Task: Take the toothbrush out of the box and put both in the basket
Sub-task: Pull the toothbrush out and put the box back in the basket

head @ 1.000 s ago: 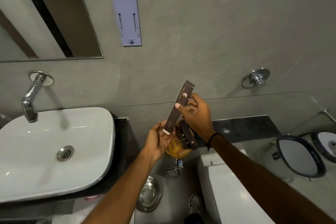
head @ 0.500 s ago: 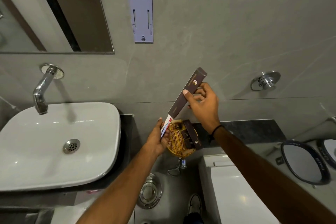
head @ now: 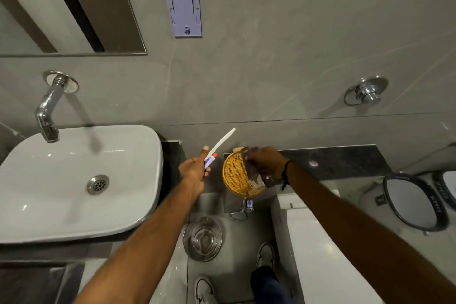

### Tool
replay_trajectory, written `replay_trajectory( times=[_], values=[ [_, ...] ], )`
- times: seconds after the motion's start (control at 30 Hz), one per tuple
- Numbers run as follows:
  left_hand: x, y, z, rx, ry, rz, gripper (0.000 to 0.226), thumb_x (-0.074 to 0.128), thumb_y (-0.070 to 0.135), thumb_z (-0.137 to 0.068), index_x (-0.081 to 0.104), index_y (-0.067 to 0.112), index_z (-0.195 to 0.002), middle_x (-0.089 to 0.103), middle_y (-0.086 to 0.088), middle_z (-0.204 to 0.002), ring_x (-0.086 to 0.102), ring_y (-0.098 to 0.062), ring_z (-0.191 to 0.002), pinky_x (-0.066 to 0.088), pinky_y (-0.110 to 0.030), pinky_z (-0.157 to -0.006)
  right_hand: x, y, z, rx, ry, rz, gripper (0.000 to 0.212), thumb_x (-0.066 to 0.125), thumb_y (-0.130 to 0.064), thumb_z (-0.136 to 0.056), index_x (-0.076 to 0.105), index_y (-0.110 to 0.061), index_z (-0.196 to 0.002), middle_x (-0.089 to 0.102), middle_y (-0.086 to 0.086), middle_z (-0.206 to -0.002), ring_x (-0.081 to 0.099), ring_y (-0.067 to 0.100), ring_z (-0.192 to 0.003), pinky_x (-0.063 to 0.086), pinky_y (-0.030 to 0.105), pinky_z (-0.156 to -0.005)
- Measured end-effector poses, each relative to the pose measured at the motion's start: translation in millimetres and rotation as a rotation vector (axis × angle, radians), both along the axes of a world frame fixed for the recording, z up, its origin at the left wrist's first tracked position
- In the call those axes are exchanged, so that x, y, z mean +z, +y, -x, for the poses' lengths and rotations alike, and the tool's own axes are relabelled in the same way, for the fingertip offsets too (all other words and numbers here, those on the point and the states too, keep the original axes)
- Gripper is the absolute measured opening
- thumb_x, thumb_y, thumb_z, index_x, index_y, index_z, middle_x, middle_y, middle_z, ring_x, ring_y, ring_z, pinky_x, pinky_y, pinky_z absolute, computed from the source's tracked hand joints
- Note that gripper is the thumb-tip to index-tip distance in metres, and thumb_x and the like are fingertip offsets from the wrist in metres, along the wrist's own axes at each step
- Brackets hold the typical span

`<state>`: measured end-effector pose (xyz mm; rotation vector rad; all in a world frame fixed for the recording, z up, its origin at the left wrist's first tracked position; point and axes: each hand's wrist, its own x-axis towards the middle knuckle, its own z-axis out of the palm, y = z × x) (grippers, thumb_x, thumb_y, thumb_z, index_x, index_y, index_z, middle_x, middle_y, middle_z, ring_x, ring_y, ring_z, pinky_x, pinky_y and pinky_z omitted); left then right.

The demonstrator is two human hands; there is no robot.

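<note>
My left hand [head: 195, 170] grips a white toothbrush [head: 222, 142] together with a small toothpaste tube [head: 209, 160] with a red cap; the brush points up and to the right, just left of the basket. The round woven basket [head: 234, 175] sits on the dark stone ledge. My right hand [head: 265, 163] is over the basket's right half, shut on the dark brown box [head: 267, 179], which lies low across the basket among other dark boxes. The box is partly hidden by my hand and blurred.
A white washbasin [head: 74, 180] with a chrome tap [head: 49, 111] stands to the left. A white toilet cistern [head: 320, 242] is below right of the basket. A steel bin [head: 202, 238] stands on the floor, with my shoes beside it. Two oval mirrors [head: 412, 202] lie at far right.
The toothbrush and toothpaste have come fully out of the box and stay in my left hand. My right hand has brought the box down from upright onto the basket.
</note>
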<state>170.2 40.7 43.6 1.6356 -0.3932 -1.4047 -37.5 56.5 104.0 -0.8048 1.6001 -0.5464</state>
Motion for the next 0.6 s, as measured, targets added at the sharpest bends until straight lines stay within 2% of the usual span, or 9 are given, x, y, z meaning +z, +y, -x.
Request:
replay_trajectory(
  times=[0.07, 0.13, 0.17, 0.23, 0.33, 0.4, 0.47, 0.53, 0.6],
  values=[
    [0, 2, 6, -0.022, -0.012, 0.018, 0.045, 0.084, 0.042, -0.079, 0.054, 0.013, -0.063, 0.077, -0.026, -0.098, 0.041, -0.008, -0.03, 0.032, -0.016, -0.03, -24, 13, -16, 0.137, 0.056, -0.111, 0.036, 0.07, -0.01, -0.092, 0.058, -0.003, -0.125, 0.065, 0.026, -0.128, 0.068, 0.035, -0.111, 0.057, 0.042, -0.096],
    [-3, 6, 9, -0.038, -0.023, 0.021, 0.045, 0.085, 0.042, -0.078, 0.054, 0.013, -0.064, 0.077, -0.027, -0.096, 0.042, -0.007, -0.03, 0.033, -0.017, -0.03, -44, 26, -33, 0.302, 0.19, -0.191, 0.043, 0.073, -0.017, -0.09, 0.057, 0.0, -0.126, 0.066, 0.021, -0.127, 0.064, 0.031, -0.111, 0.053, 0.042, -0.104],
    [-5, 7, 9, -0.046, -0.031, 0.021, 0.044, 0.086, 0.042, -0.077, 0.055, 0.013, -0.065, 0.078, -0.027, -0.097, 0.043, -0.007, -0.031, 0.035, -0.017, -0.031, -52, 31, -40, 0.391, 0.287, -0.202, 0.047, 0.074, -0.023, -0.09, 0.059, 0.001, -0.127, 0.067, 0.02, -0.127, 0.065, 0.03, -0.108, 0.054, 0.04, -0.103],
    [-8, 11, 7, -0.06, -0.043, 0.02, 0.042, 0.086, 0.042, -0.077, 0.056, 0.014, -0.065, 0.078, -0.026, -0.1, 0.046, -0.008, -0.035, 0.036, -0.017, -0.032, -60, 40, -55, 0.513, 0.417, -0.189, 0.047, 0.074, -0.032, -0.089, 0.067, 0.002, -0.12, 0.071, 0.019, -0.117, 0.066, 0.028, -0.1, 0.055, 0.036, -0.089],
    [-15, 19, 4, -0.06, -0.068, 0.013, 0.043, 0.086, 0.041, -0.077, 0.056, 0.014, -0.062, 0.079, -0.024, -0.095, 0.047, -0.007, -0.032, 0.037, -0.016, -0.032, -68, 49, -73, 0.638, 0.417, -0.2, 0.021, 0.069, -0.035, -0.091, 0.068, -0.014, -0.091, 0.065, 0.009, -0.089, 0.066, 0.03, -0.092, 0.051, 0.029, -0.073],
    [-20, 26, -2, -0.057, -0.09, 0.0, 0.044, 0.087, 0.041, -0.076, 0.057, 0.013, -0.061, 0.076, -0.02, -0.082, 0.046, -0.005, -0.028, 0.036, -0.015, -0.031, -74, 50, -72, 0.565, 0.367, -0.259, 0.023, 0.066, -0.035, -0.094, 0.063, -0.014, -0.088, 0.064, 0.008, -0.086, 0.066, 0.029, -0.08, 0.053, 0.03, -0.069],
    [-25, 33, -8, -0.054, -0.119, -0.015, 0.044, 0.087, 0.04, -0.076, 0.057, 0.013, -0.06, 0.07, -0.013, -0.068, 0.046, -0.005, -0.027, 0.036, -0.014, -0.03, -80, 43, -60, 0.46, 0.377, -0.243, 0.027, 0.068, -0.032, -0.094, 0.061, -0.008, -0.084, 0.066, 0.014, -0.089, 0.064, 0.026, -0.071, 0.059, 0.041, -0.078],
    [-31, 39, -16, -0.042, -0.155, -0.019, 0.045, 0.088, 0.037, -0.075, 0.055, 0.012, -0.058, 0.066, -0.009, -0.06, 0.045, -0.005, -0.026, 0.036, -0.014, -0.03, -81, 34, -49, 0.466, 0.47, -0.134, 0.028, 0.072, -0.034, -0.09, 0.068, -0.007, -0.095, 0.07, 0.016, -0.101, 0.069, 0.03, -0.089, 0.058, 0.043, -0.093],
    [-38, 47, -24, -0.035, -0.206, -0.034, 0.048, 0.089, 0.035, -0.075, 0.052, 0.013, -0.056, 0.063, -0.009, -0.054, 0.043, -0.006, -0.024, 0.034, -0.015, -0.029, -77, 29, -43, 0.38, 0.507, 0.059, 0.049, 0.077, -0.037, -0.084, 0.066, -0.011, -0.124, 0.069, 0.012, -0.122, 0.066, 0.03, -0.114, 0.054, 0.039, -0.101]
  ],
)
